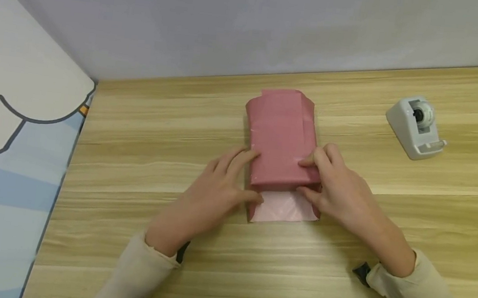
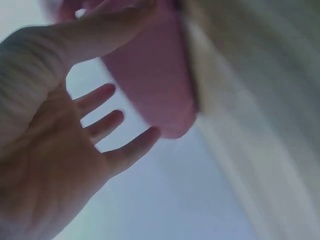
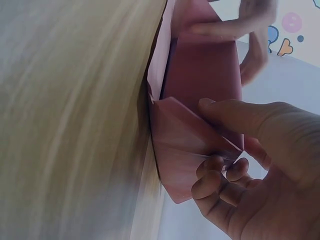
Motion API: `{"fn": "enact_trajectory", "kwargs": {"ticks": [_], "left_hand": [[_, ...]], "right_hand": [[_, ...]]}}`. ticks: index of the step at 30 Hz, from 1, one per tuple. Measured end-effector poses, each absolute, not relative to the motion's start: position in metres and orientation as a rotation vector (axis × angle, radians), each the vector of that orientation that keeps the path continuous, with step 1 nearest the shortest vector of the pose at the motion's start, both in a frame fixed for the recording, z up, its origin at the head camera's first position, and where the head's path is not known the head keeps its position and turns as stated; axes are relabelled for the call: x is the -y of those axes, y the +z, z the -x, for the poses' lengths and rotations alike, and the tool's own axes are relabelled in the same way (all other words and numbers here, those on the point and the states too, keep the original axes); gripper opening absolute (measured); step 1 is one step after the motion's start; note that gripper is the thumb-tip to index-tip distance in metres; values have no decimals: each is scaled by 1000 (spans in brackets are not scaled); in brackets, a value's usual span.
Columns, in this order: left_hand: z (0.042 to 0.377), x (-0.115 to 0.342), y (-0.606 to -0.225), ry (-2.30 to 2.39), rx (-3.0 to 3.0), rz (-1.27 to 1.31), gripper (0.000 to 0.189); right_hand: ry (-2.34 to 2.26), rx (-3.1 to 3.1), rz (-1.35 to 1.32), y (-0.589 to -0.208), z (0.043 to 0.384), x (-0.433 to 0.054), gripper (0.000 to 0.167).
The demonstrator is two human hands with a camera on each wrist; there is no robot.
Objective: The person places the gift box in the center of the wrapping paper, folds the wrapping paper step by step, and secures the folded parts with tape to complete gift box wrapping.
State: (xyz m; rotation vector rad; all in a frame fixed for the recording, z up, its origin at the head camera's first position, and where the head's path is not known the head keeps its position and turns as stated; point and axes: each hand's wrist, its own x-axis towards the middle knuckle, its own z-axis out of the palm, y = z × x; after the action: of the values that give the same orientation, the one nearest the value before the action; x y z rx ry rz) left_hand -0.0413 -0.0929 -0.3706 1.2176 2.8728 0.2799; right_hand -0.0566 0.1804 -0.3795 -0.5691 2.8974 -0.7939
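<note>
Left hand (image 1: 217,193) and right hand (image 1: 340,192) at the near end of a pink package (image 1: 282,136).
Nearest, the pale flap (image 1: 283,209) extends from the package at 6 o'clock. The left hand, at 8 o'clock, lies with fingers straight along the side, probably to steady it; the right, at 4 o'clock, pinches the near corner's paper, likely to control the fold. The hands are apart. The package lies mid-table (image 1: 131,166). The tape dispenser (image 1: 405,126) stands toward 3 o'clock, presumably for clearance within reach. Count: two hands, one package, one pale flap, one dispenser.
</note>
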Motion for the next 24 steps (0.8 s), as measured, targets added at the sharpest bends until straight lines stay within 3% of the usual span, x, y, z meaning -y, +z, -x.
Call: {"fn": "enact_trajectory", "kwargs": {"ticks": [5,12,24], "left_hand": [[49,87,-384,272,-2927,-1295,10],[58,78,-388,260,-2912,-1336,26],[61,71,-393,342,-2940,-1387,14]], "right_hand": [[-802,-2897,576,-380,56,-180,50],[-825,-2899,582,-381,56,-180,49],[-817,-2893,571,-382,56,-178,48]]}}
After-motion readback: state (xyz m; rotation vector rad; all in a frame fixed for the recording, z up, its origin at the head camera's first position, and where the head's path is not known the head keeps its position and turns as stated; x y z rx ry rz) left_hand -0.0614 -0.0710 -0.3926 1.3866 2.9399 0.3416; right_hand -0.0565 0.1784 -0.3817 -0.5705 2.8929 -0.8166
